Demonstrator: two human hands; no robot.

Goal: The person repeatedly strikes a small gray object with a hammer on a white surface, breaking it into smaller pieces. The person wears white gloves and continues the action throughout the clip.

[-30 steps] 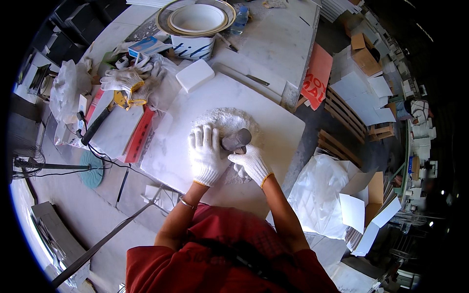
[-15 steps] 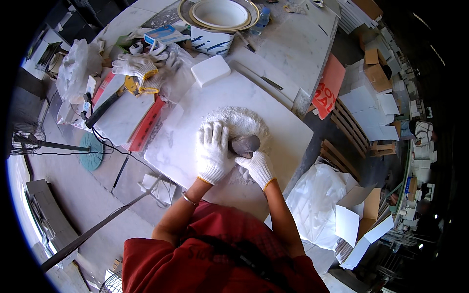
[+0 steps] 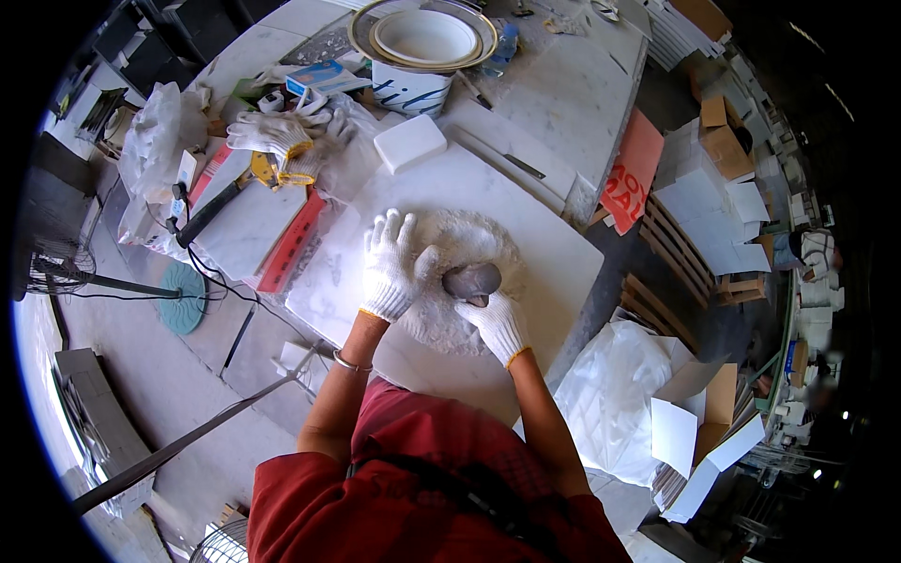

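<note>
A round patch of white powder [image 3: 441, 324] lies on a white marble slab [image 3: 554, 272] in front of me. My right hand [image 3: 497, 324], in a white knit glove, is closed round a dark, rounded, stone-like tool [image 3: 472, 280] that rests in the powder. The tool's underside is hidden. At the left rim of the powder, my left hand [image 3: 389, 267] lies open, palm down, fingers spread and pointing away from me. It wears a matching white glove and holds nothing.
A white block [image 3: 410, 144] sits at the slab's far corner. Spare gloves [image 3: 272, 136], a black-handled tool with a yellow head [image 3: 208, 211] and plastic bags crowd the left. Behind stands a white bucket [image 3: 410, 89] with a sieve [image 3: 352, 33]. Opened cartons [image 3: 699, 422] stand at the right.
My left hand has slid left, away from the dark tool, and its fingers have spread. More of the powder shows between the hands. My right hand keeps its hold on the tool.
</note>
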